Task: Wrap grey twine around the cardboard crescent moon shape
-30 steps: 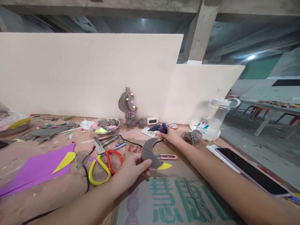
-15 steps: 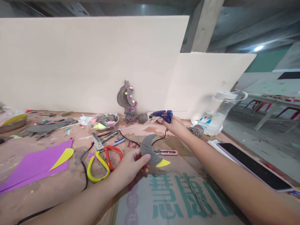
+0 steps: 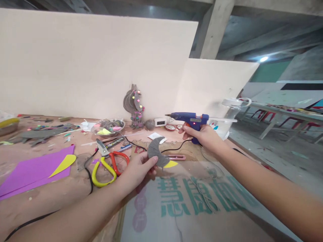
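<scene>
Between its thumb and fingers, my left hand (image 3: 141, 167) pinches a grey yarn-wrapped crescent (image 3: 156, 153) with a yellow tip (image 3: 171, 164) at its lower right. My right hand (image 3: 198, 134) is wrapped round the handle of a blue glue gun (image 3: 190, 117). The gun's nozzle points left, above and behind the crescent and apart from it. A red light glows on its body, and a clear glue stick (image 3: 223, 119) sticks out of its back. Just right of the crescent lies a pink-handled snipper (image 3: 178, 157).
Scissors (image 3: 104, 168) with yellow and red handles lie left of my left hand, beside purple sheets (image 3: 37, 171). Farther back are a bowl of yarn (image 3: 111, 127), a decorated grey hanging (image 3: 135, 106), a small white clock (image 3: 160, 122) and a water bottle (image 3: 228, 116).
The glue gun has come up off the table, turned more level and moved right in my right hand. A white paper piece and the clock are now uncovered. The view has shifted slightly.
</scene>
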Tool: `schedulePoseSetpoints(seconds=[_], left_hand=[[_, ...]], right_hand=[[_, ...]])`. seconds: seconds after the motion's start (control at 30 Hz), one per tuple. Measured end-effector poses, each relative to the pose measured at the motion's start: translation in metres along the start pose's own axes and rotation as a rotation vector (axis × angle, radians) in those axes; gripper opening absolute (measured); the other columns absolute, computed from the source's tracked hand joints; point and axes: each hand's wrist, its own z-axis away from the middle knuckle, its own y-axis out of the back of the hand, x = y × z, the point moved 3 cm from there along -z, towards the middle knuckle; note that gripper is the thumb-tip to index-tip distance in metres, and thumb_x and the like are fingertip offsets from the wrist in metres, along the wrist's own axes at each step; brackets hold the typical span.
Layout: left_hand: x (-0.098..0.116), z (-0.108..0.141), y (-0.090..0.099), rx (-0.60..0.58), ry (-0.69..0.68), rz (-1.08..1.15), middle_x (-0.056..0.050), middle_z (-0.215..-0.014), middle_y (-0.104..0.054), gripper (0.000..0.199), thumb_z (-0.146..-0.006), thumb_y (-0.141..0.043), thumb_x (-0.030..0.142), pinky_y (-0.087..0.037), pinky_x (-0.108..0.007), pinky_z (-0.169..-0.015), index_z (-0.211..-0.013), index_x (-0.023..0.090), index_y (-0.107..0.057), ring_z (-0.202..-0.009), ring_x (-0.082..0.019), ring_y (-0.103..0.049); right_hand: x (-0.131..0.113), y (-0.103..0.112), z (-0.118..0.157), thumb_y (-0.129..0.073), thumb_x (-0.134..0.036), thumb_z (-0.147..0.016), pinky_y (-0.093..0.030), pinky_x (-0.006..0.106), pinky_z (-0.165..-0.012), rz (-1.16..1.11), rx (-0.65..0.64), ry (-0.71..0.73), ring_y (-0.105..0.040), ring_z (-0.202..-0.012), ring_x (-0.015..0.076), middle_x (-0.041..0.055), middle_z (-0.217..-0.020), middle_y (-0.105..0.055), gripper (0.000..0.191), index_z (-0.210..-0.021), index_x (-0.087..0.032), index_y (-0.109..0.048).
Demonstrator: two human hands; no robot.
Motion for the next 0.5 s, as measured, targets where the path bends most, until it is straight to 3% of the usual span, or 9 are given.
schedulePoseSetpoints(seconds=[0.17,0.27,0.4,0.5], left_hand=[[0.004,0.003,0.006,0.102,-0.113,-0.091,0.004,-0.056,-0.052,0.029,-0.076,-0.055,0.046,-0.03,-0.019,-0.04,-0.072,0.017,-0.053,-0.042,-0.007,-0.041],[0.011,0.006,0.008,0.168,-0.213,-0.222,0.003,-0.055,-0.052,0.028,-0.076,-0.056,0.042,-0.031,-0.02,-0.045,-0.065,0.016,-0.052,-0.047,-0.009,-0.045],[0.014,0.008,0.008,0.188,-0.233,-0.266,0.003,-0.055,-0.051,0.027,-0.077,-0.055,0.039,-0.032,-0.021,-0.049,-0.063,0.016,-0.052,-0.052,-0.011,-0.047],[0.014,0.007,0.01,0.191,-0.209,-0.247,0.003,-0.057,-0.05,0.028,-0.078,-0.053,0.04,-0.032,-0.021,-0.049,-0.065,0.016,-0.052,-0.052,-0.01,-0.045]], right_hand=[[-0.005,0.006,0.046,-0.051,-0.054,-0.079,-0.04,0.023,-0.051,0.108,-0.084,-0.028,-0.056,-0.06,0.0139,0.0029,-0.061,-0.062,0.04,-0.075,-0.016,-0.064],[-0.008,-0.005,0.062,-0.049,-0.053,-0.081,-0.044,0.025,-0.059,0.065,-0.122,-0.035,-0.061,-0.069,0.0169,0.0055,-0.073,-0.067,0.04,-0.085,-0.017,-0.065],[-0.002,-0.019,0.079,-0.052,-0.045,-0.081,-0.046,0.029,-0.076,0.09,-0.059,-0.021,-0.061,-0.089,0.0203,0.0049,-0.091,-0.068,0.029,-0.09,-0.02,-0.064],[0.011,-0.026,0.089,-0.053,-0.045,-0.08,-0.047,0.029,-0.073,0.153,-0.087,-0.001,-0.061,-0.082,0.0195,0.0035,-0.087,-0.067,0.026,-0.087,-0.021,-0.062]])
